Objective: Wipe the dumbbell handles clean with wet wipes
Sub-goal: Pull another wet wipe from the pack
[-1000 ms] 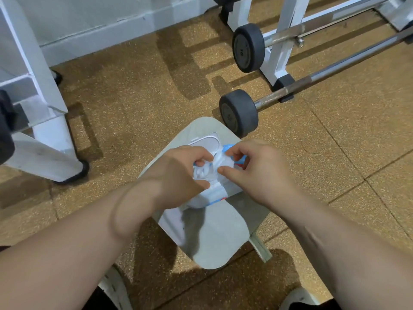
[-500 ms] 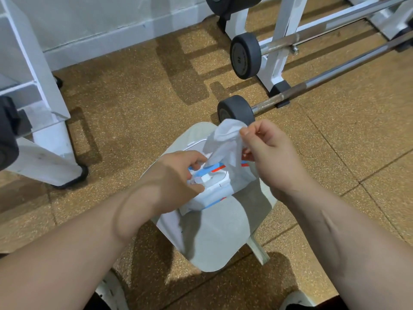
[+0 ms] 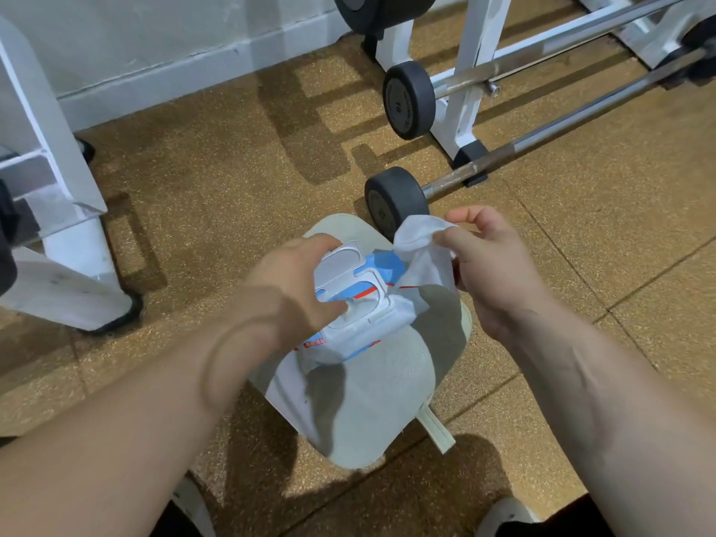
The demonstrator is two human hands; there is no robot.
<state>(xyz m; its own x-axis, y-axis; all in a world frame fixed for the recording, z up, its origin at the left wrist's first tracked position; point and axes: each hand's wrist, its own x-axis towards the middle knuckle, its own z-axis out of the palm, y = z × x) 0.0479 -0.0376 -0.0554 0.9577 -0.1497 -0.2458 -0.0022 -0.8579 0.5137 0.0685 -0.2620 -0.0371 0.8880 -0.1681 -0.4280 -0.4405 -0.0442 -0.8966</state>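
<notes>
While the left hand [image 3: 294, 281] clamps the wipes pack [image 3: 356, 308] on the stool [image 3: 387, 420], the grip of the right hand [image 3: 494, 265] pinches the limp, light wet wipe [image 3: 422, 250] just above the pack, at its upper edge, probably the safest hold.

- Floor [image 3: 217, 180]: bears everything listed.
- Stool [image 3: 372, 428]: centre, close to the viewer, between the two forearms.
- Pack [image 3: 360, 327]: on the stool's far half; lid [image 3: 343, 261] flipped open toward the far left.
- Left hand [image 3: 294, 288]: on the pack's left side, gripping it.
- Wipe [image 3: 422, 250]: above the pack's right end, pinched at its top by the right hand [image 3: 499, 273], which is right of the pack.
- Barbell [image 3: 395, 199]: on the floor just behind the stool, running back to the right.
- Second barbell [image 3: 408, 96]: behind the first, at a rack [image 3: 467, 118].
- Frame [image 3: 58, 226]: far left.
- Wall [image 3: 155, 32]: behind all.
- Shoes [image 3: 503, 513]: bottom edge, one on either side of the stool.
</notes>
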